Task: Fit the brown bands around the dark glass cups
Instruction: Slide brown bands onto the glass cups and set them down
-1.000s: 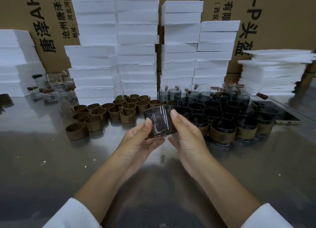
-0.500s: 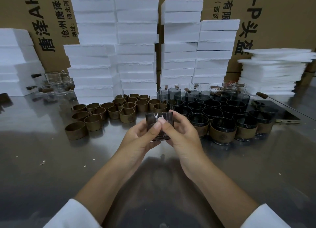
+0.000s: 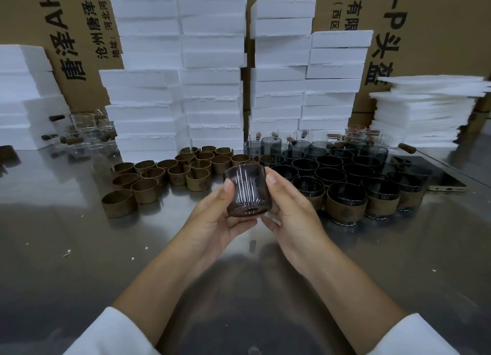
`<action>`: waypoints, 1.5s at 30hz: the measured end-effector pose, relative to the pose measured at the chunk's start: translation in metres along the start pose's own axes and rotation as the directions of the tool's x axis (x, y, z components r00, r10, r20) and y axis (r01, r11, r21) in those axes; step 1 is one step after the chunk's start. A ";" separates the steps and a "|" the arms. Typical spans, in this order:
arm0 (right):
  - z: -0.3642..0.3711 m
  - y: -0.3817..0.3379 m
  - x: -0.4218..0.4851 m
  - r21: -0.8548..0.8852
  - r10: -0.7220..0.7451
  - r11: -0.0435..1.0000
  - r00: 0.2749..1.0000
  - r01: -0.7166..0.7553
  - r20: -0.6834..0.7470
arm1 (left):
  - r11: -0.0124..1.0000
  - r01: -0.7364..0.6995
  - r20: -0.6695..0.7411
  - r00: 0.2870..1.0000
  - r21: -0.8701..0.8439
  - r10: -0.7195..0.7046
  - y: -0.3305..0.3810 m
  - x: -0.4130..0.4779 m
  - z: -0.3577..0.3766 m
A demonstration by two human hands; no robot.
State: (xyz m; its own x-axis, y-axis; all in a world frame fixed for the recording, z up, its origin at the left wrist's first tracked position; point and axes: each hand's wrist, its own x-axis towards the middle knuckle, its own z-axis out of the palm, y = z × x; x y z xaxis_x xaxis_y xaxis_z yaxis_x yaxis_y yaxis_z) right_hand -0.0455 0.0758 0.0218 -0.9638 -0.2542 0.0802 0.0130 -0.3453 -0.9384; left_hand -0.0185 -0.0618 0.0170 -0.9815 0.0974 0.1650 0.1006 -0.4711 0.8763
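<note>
Cup in hand: one dark glass cup [image 3: 245, 192], held in the air over the counter [image 3: 79, 261], just in front of the stock; side wall toward the camera, rim up and tipped away, base low, streaked by blur
Left hand [image 3: 210, 224]: cradles the cup's left side, thumb laid up the wall, fingers [image 3: 240, 225] curled under the base
Right hand [image 3: 295, 216]: closed round the right side, thumb high near the rim, the rest tucked behind and below
Just changed: a second ago tipped with the mouth toward the camera; half a second ago covered in front by both thumbs drawn together; now thumbs parted and the wall turned into view
Band on it: none plainly seen; brownish tint on the glass, too blurred to be sure
Brown bands [image 3: 170, 179]: loose, clustered on the counter left of the hands, none touched
Bare dark cups [image 3: 329, 168]: packed in rows right of the hands
Banded cups [image 3: 345, 204]: front row of that group, nearest the camera
Behind: foam blocks [image 3: 212, 88] stacked against cartons [image 3: 425, 22]
Meaning for the task: looks like turning and checking the cup, or settling the grip, before banding; judged early for this cup, with many bare ones left
Next move calls for: one hand freed to fetch a band while the other keeps the cup
Risk: smooth glass slipping in a one-handed hold
</note>
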 end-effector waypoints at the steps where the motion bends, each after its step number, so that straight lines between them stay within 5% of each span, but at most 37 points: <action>1: 0.001 0.001 0.000 -0.021 -0.004 1.000 1.000 0.004 0.007 | 1.000 -0.001 -0.007 1.000 -0.005 0.001 0.000 0.000 0.000; 6: 0.007 0.002 0.002 0.001 -0.002 1.000 1.000 0.002 -0.029 | 0.994 -0.001 -0.022 1.000 0.107 0.004 -0.001 0.002 0.002; 11: 0.008 -0.003 0.002 0.199 0.203 0.964 0.972 -0.177 -0.120 | 0.933 -0.045 0.002 0.999 0.357 0.047 -0.006 -0.001 0.003; 14: 0.006 0.000 0.004 0.150 0.234 0.965 0.963 -0.213 -0.132 | 0.881 -0.021 -0.075 0.995 0.472 0.064 -0.009 -0.001 0.006; 22: 0.011 0.005 -0.007 -0.165 0.083 0.983 0.997 -0.080 0.007 | 0.932 -0.018 -0.211 0.972 0.363 0.101 -0.007 0.008 -0.008; 29: 0.011 0.001 -0.007 -0.115 0.044 0.992 0.998 -0.048 -0.041 | 0.918 -0.033 -0.139 0.986 0.396 0.095 0.000 0.010 -0.016; 31: 0.011 0.001 -0.006 -0.079 0.045 0.996 0.997 -0.050 -0.066 | 0.812 -0.059 -0.222 0.948 0.581 0.228 0.006 0.013 -0.027; 33: 0.010 0.001 -0.005 -0.073 0.063 0.995 0.995 -0.069 -0.079 | 0.586 -0.036 -0.287 0.847 0.810 0.448 0.011 0.014 -0.044; 37: 0.009 0.002 -0.005 -0.071 0.077 0.994 0.994 -0.083 -0.075 | 0.224 0.233 -0.323 0.691 0.946 0.647 0.026 0.006 -0.086; 41: 0.012 0.003 -0.007 -0.069 0.082 0.994 0.996 -0.085 -0.041 | 0.121 0.501 -0.442 0.593 0.857 0.673 0.040 -0.007 -0.112; 45: 0.014 0.004 -0.007 -0.071 0.088 0.993 0.996 -0.090 -0.031 | 0.030 0.660 -0.560 0.612 0.751 0.559 0.043 -0.012 -0.118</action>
State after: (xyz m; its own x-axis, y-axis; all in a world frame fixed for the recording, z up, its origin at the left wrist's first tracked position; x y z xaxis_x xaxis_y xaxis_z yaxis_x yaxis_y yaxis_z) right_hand -0.0346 0.0637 0.0217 -0.9667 -0.2557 -0.0132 0.0809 -0.2561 -0.9633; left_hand -0.0212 -0.1872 -0.0005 -0.6352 -0.6945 0.3378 -0.5217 0.7084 0.4754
